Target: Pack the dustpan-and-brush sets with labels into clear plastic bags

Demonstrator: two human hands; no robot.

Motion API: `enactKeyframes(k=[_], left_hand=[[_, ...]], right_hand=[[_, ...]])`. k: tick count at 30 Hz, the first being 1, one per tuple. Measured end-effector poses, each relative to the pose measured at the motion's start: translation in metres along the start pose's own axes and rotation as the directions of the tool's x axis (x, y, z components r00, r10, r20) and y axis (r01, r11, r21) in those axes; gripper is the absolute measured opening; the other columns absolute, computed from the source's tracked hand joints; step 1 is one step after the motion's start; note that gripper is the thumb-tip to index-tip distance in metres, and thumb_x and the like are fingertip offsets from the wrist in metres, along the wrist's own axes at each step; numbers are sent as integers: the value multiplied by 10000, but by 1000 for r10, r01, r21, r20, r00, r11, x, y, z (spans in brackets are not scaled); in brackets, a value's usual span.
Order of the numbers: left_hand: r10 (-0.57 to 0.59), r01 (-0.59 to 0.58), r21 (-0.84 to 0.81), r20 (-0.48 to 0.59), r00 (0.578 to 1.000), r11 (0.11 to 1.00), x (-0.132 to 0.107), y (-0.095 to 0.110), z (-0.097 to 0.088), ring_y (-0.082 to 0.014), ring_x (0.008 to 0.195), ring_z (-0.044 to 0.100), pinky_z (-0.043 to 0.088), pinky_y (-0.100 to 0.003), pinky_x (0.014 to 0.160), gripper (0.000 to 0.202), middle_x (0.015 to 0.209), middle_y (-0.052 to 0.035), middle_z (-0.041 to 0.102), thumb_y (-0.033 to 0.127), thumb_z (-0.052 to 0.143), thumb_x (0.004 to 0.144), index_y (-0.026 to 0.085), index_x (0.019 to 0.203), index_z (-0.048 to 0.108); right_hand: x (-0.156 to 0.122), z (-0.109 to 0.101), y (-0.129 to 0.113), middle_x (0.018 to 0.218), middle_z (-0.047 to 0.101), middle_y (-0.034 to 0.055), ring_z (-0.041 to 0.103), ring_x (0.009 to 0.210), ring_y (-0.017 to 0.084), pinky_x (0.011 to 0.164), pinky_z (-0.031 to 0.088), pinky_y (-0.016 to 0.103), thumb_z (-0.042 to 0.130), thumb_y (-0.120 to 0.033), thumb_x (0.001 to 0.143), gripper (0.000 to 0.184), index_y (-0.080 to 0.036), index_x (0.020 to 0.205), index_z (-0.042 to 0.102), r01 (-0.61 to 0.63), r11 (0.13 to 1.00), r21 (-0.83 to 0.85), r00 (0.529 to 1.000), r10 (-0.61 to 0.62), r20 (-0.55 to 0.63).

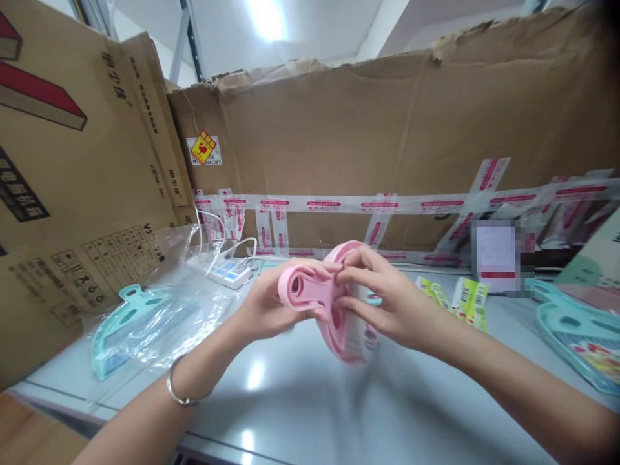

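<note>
A pink plastic corner shelf (314,290), as it appears, is held up edge-on above the table between both hands. It has a round, hollow end toward the left and a wide curved rim toward the right. My left hand (268,300) is closed around the round end, with the thumb along the top and fingers beneath. My right hand (372,290) grips the middle of the shelf, its fingertips bent against the pink plastic. Part of the far side is hidden behind the right fingers, and the lower rim is slightly blurred.
A teal fan-shaped shelf (130,316) lies at left beside clear plastic wrap (169,323). Another teal shelf (576,323) lies at right. Green-yellow cards (469,303), a white power strip (230,271) and large cardboard boxes (329,142) stand or lie behind on the grey table (290,407).
</note>
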State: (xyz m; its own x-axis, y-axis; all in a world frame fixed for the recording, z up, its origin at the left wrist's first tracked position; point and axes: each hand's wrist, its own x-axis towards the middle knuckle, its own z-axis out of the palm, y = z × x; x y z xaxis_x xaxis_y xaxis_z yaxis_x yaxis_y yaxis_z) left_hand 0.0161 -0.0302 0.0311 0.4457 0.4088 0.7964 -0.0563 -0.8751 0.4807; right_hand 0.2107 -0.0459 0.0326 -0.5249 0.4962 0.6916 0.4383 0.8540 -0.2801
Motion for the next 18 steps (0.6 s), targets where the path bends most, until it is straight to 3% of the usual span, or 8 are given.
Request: enactKeyframes(k=[3, 5, 7, 8, 10, 12, 15, 18], left_hand=[[14, 8, 116, -190, 982, 993, -1, -3, -6, -188, 838, 674, 546, -287, 728, 262, 920, -76, 708, 290, 759, 696, 175, 890, 627], [16, 72, 217, -380, 925, 974, -2, -10, -16, -162, 763, 665, 529, -257, 638, 198, 855, -50, 695, 297, 734, 722, 177, 823, 612], [60, 141, 338, -520, 852, 931, -3, -21, -28, -151, 746, 649, 509, -255, 635, 202, 806, -25, 668, 299, 737, 713, 180, 782, 589], [89, 165, 401, -544, 835, 901, -4, -27, -33, -155, 766, 642, 502, -266, 671, 231, 794, -15, 653, 302, 755, 689, 182, 775, 578], [111, 202, 503, -524, 844, 841, -8, -43, -38, -164, 801, 622, 482, -285, 733, 285, 776, 2, 623, 325, 779, 651, 188, 770, 560], [26, 257, 554, -451, 892, 792, -13, -60, -38, -156, 753, 591, 462, -280, 704, 286, 747, 16, 587, 346, 761, 659, 192, 750, 537], [-230, 390, 604, -328, 917, 695, -21, -80, -32, -129, 620, 512, 404, -248, 588, 231, 673, 36, 531, 302, 696, 698, 194, 686, 493], [-439, 451, 667, -202, 876, 593, -25, -87, -28, -136, 622, 504, 376, -245, 585, 152, 666, 28, 549, 252, 637, 721, 193, 685, 502]], right_hand=[[6, -12, 2, 852, 526, 49, 543, 897, 194, 776, 480, 345, 539, -130, 839, 93, -201, 788, 572, 29, 998, -51, 992, -35, -118], [6, -24, 12, 846, 514, 45, 537, 848, 189, 726, 474, 326, 550, -142, 834, 74, -203, 805, 580, -17, 987, -158, 956, -30, -292], [3, -33, 31, 868, 520, 54, 530, 855, 201, 728, 462, 336, 561, -171, 832, 38, -200, 823, 585, -43, 958, -283, 935, -61, -348], [1, -35, 43, 880, 529, 64, 530, 863, 208, 737, 457, 343, 566, -181, 828, 25, -192, 828, 588, -32, 938, -344, 952, -76, -296], [-4, -30, 70, 908, 560, 97, 538, 860, 218, 738, 446, 347, 545, -159, 820, 53, -166, 822, 598, 5, 885, -466, 1000, -19, -25], [-10, -17, 93, 904, 590, 125, 554, 821, 219, 699, 431, 333, 510, -96, 800, 117, -140, 788, 618, 31, 824, -566, 963, 127, 238], [-20, 6, 115, 852, 625, 109, 574, 776, 209, 681, 410, 314, 514, -14, 737, 184, -144, 716, 642, 51, 800, -597, 898, 225, 378], [-37, 14, 128, 884, 659, 71, 599, 790, 190, 707, 426, 294, 525, -17, 726, 309, -191, 927, 682, 44, 839, -542, 882, 222, 415]])
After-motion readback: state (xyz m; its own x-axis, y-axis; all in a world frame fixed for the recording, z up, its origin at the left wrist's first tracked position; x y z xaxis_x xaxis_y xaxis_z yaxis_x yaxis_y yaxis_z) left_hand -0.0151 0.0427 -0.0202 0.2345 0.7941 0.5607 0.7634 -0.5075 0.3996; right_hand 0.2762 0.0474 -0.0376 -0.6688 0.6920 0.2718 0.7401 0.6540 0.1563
